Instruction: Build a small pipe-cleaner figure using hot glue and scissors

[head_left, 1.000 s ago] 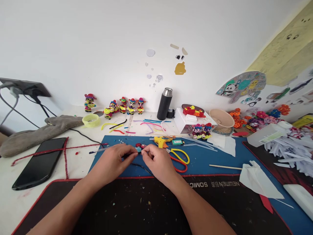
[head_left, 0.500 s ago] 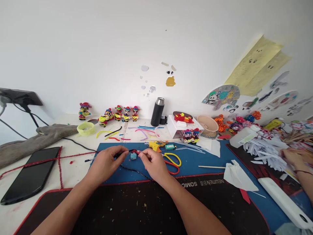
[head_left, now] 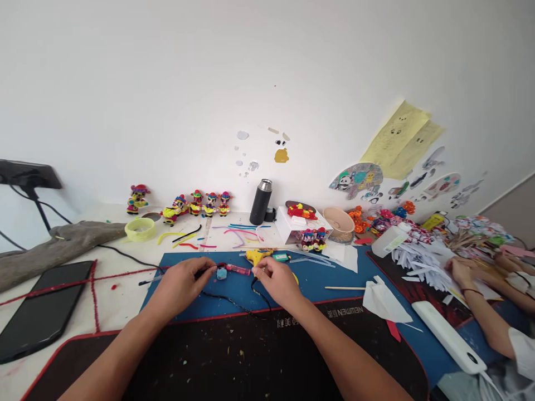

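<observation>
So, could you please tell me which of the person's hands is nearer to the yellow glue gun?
Right. The right hand is just this side of the glue gun; the left hand is farther off, to its left.

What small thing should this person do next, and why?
Perhaps take a firm hold of the yellow glue gun and lift it slightly: the right hand has its fingertips at the gun's lower end, while the left hand has its own beside the small blue piece nearby.
</observation>
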Demonstrator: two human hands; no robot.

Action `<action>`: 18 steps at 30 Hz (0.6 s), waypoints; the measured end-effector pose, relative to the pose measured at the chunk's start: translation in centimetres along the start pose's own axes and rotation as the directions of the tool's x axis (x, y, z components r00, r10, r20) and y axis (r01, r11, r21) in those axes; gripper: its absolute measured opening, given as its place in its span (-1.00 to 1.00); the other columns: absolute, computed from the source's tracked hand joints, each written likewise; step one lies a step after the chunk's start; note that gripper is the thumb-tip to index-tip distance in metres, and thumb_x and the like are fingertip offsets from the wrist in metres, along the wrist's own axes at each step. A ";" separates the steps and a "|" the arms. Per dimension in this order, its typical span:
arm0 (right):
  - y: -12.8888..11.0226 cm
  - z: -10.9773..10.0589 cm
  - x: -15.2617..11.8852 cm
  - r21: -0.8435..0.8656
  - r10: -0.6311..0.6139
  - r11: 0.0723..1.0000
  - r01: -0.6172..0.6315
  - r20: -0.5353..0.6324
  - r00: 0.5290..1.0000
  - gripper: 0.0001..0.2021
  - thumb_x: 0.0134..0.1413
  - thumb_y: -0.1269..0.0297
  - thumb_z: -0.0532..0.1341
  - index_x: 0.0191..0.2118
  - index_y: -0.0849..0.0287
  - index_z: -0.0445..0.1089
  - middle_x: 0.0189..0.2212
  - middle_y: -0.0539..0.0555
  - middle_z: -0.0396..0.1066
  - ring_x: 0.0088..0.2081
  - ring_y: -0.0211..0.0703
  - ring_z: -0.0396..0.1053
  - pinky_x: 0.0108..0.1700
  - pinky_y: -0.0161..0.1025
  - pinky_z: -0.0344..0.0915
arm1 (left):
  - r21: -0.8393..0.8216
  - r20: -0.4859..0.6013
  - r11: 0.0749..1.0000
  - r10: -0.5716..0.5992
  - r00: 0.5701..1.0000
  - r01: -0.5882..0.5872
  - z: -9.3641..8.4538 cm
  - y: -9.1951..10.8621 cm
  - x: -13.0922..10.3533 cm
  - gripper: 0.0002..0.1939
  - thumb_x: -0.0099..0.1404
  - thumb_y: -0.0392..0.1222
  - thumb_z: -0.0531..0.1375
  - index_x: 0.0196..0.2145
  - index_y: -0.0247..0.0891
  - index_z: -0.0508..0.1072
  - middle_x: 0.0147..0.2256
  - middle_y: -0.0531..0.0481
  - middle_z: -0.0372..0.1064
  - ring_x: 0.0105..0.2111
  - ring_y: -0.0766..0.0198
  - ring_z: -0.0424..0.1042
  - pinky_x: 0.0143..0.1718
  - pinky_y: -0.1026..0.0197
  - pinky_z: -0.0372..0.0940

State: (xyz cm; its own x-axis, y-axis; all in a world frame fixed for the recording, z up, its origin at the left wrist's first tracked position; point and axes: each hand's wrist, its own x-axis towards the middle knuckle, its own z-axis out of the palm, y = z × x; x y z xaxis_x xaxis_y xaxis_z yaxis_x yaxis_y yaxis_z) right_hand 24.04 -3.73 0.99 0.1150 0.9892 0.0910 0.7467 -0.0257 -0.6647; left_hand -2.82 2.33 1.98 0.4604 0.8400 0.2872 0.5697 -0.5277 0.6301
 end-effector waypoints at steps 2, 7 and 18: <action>-0.3 0.3 -0.1 -0.107 0.001 0.994 0.004 0.045 0.999 -0.78 0.29 0.05 0.33 -0.12 0.09 0.52 -0.48 -0.05 0.47 -0.41 -0.14 0.41 -0.39 -0.28 0.07 | -0.006 -0.003 1.000 0.009 1.000 -0.009 0.0 0.0 0.0 -0.66 0.44 0.10 0.09 -0.27 -0.09 0.59 -0.28 0.01 0.66 -0.30 0.09 0.60 -0.26 0.20 0.36; -0.7 1.2 0.3 -0.325 -0.009 0.944 0.051 0.131 0.991 -0.76 0.32 0.07 0.33 0.00 0.03 0.49 -0.37 0.00 0.57 -0.31 -0.05 0.51 -0.36 -0.26 0.07 | 0.007 0.004 1.000 0.007 1.000 -0.007 0.0 -0.3 0.0 -0.66 0.43 0.11 0.09 -0.28 -0.08 0.58 -0.28 -0.01 0.67 -0.30 0.07 0.61 -0.28 0.20 0.37; -1.0 0.4 0.5 -0.407 -0.019 0.909 0.087 0.170 0.985 -0.79 0.35 0.21 0.25 0.03 0.02 0.53 -0.15 0.09 0.66 -0.11 0.05 0.59 -0.19 -0.19 0.24 | 0.025 0.003 0.999 0.031 1.000 -0.031 -0.2 -0.2 0.1 -0.67 0.43 0.09 0.08 -0.27 -0.08 0.57 -0.28 -0.01 0.67 -0.29 0.06 0.61 -0.28 0.19 0.35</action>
State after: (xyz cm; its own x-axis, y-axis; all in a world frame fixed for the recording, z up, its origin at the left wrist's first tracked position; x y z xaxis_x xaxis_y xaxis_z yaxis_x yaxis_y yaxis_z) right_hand 23.12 -3.11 1.41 -0.0117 0.9996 -0.0237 0.9557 0.0042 -0.2943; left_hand -3.05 2.55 1.98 0.4796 0.8230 0.3045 0.5718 -0.5563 0.6030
